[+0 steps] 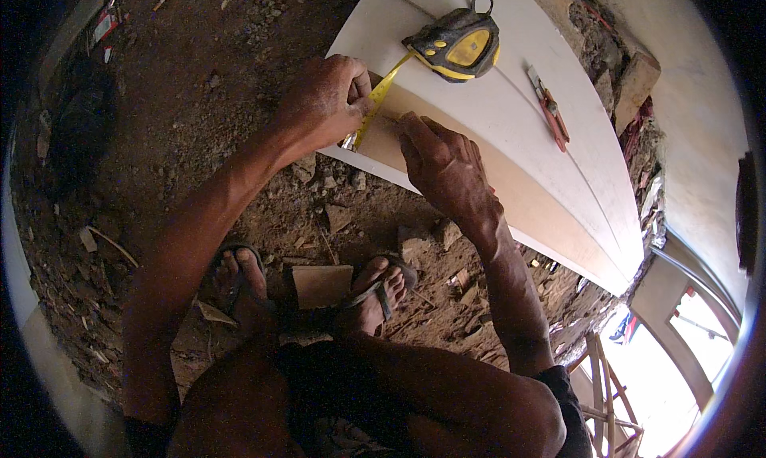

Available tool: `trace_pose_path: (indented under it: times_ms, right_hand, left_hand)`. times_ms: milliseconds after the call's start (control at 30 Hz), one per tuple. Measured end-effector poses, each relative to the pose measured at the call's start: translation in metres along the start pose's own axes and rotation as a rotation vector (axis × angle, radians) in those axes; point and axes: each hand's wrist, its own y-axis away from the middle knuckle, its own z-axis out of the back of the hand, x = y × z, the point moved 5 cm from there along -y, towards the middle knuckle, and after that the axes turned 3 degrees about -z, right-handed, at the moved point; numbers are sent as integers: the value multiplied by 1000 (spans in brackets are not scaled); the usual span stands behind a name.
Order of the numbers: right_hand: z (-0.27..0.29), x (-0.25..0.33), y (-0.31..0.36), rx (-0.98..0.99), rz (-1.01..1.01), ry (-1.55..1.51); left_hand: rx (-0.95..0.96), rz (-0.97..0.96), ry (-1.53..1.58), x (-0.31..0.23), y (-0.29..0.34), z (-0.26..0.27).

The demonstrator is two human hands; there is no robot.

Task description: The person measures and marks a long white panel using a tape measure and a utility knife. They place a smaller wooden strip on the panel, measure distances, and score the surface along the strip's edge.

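A white board point(511, 75) lies ahead of me, with a tan strip point(487, 171) along its near side. On it sits a black and yellow tape measure point(456, 46), its yellow blade point(382, 89) drawn out toward the board's near left edge, where the metal end tip rests. My left hand point(331, 99) is closed, fingers curled against the blade near that end. Over the tan strip, just right of the blade, my right hand point(447, 163) is closed with thumb and fingers pinched together. Whatever it may hold is hidden by the fingers.
A red utility knife point(549, 111) lies on the board to the right of the tape measure. Rubble and loose dirt point(231, 67) cover the ground. A flat brown piece point(321, 286) lies between my sandalled feet. Wooden poles point(606, 386) stand at the lower right.
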Motion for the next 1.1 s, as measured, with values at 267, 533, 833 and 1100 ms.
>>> trace_pose_path:
  times_ms: [267, 533, 833, 1100]
  right_hand:
    - [-2, -2, 0, 46, 16, 15]
    - [-2, 3, 1, -82, 92, 106]
    - [-4, 3, 0, -34, 86, 82]
    - [-2, 0, 2, -162, 78, 92]
  left_hand:
    - [-41, -31, 8, 5, 1, -3]
    - [16, -23, 34, -7, 0, 5]
    - [100, 81, -42, -8, -9, 10]
    - [141, 106, -9, -8, -11, 10]
